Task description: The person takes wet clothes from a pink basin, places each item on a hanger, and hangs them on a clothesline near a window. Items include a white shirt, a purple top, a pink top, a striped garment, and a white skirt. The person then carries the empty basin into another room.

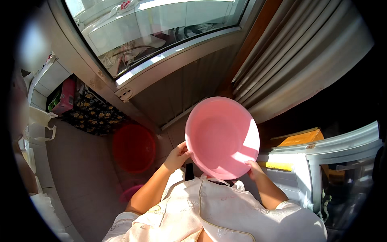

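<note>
Both hands hold a round pink plastic basin (pixel 214 136) in front of my body, its hollow facing up towards me. My left hand (pixel 177 157) grips the rim on the left, thumb on the near side and fingers partly hidden behind the wall. At the lower right of the rim, my right hand (pixel 254 170) has its thumb over the edge, and its other fingers are mostly out of sight. Nothing shows inside the basin except sunlight falling on its right and lower parts.
On the floor to the left stands a red basin (pixel 134 148), with a pink plastic item (pixel 130 193) nearer me. A glazed metal-framed door (pixel 181 57) is ahead. Grey curtains (pixel 290 54) hang right of it. A patterned dark cloth (pixel 93 112) and a pink box (pixel 67 96) lie left.
</note>
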`<state>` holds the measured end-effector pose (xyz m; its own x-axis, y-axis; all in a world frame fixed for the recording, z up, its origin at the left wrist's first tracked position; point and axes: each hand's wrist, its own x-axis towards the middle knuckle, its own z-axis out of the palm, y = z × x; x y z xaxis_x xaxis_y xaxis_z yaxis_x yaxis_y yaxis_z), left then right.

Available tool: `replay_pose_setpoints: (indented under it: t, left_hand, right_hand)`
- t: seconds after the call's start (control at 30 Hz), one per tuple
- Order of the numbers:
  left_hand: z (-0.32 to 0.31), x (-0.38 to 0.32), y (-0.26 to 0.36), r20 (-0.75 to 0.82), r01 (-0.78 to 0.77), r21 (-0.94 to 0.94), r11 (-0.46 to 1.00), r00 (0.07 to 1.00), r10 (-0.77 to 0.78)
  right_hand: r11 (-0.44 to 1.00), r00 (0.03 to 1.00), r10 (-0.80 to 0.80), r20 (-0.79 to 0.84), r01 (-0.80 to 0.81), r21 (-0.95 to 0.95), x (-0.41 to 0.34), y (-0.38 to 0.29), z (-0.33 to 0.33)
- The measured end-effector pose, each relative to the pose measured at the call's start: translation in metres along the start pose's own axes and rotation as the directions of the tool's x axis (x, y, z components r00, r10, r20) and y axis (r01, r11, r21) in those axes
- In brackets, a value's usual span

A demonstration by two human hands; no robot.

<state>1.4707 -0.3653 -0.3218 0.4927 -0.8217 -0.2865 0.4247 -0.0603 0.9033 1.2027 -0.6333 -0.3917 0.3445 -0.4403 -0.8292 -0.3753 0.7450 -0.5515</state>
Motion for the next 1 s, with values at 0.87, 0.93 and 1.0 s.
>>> replay_pose_setpoints:
  t: [0.87,0.93,1.0]
  left_hand:
    - [0.480,0.563,0.179,0.954,-0.508,0.187,0.841,0.300,-0.031]
    - [0.542,0.602,0.183,0.990,-0.428,0.117,0.896,0.124,-0.070]
    - [0.605,0.645,0.194,0.979,-0.503,0.203,0.840,0.082,-0.187]
  right_hand:
    - [0.481,0.899,-0.231,-0.373,0.439,0.759,0.172,-0.329,-0.140]
    - [0.573,0.811,-0.257,-0.525,0.566,0.593,0.170,-0.350,-0.148]
    - [0.543,0.753,-0.182,-0.633,0.613,0.573,0.192,-0.362,-0.167]
